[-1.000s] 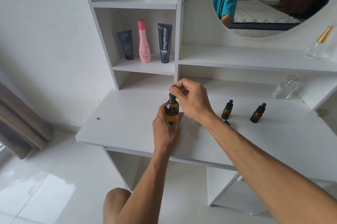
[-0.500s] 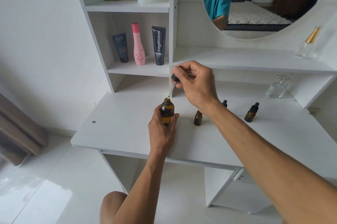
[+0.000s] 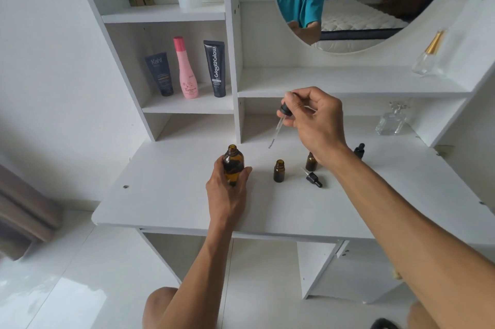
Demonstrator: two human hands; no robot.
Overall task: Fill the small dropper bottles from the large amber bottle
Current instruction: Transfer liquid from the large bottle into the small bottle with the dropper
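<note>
Amber glass, uncapped: large amber bottle (image 3: 233, 165) upright on white surface (image 3: 166, 194), left of centre, left hand (image 3: 227, 189) wrapped round lower body from behind, grip clamped on glass. Above and to the right, right hand (image 3: 313, 117) raised over the surface, thumb and fingertips pinched on black bulb of dropper (image 3: 280, 125), thin glass tube slanting down-left, tip in air between big bottle and open small bottle (image 3: 279, 170). Just right of that, a second small amber bottle (image 3: 311, 162), partly behind right wrist, neck hidden. Loose small dropper cap (image 3: 312, 178) lying on its side near it. Further right, a third small bottle (image 3: 359, 150), only black top showing past the forearm. Likely handling: glass light, rigid, smooth, breakable; small bottles narrow-based and easy to tip, best steadied low on the body; dropper tube fragile, best held by bulb and collar only. Liquid level in large bottle hard to read through dark glass and fingers; whether tube holds liquid too faint to tell; fill of small bottles not visible.
</note>
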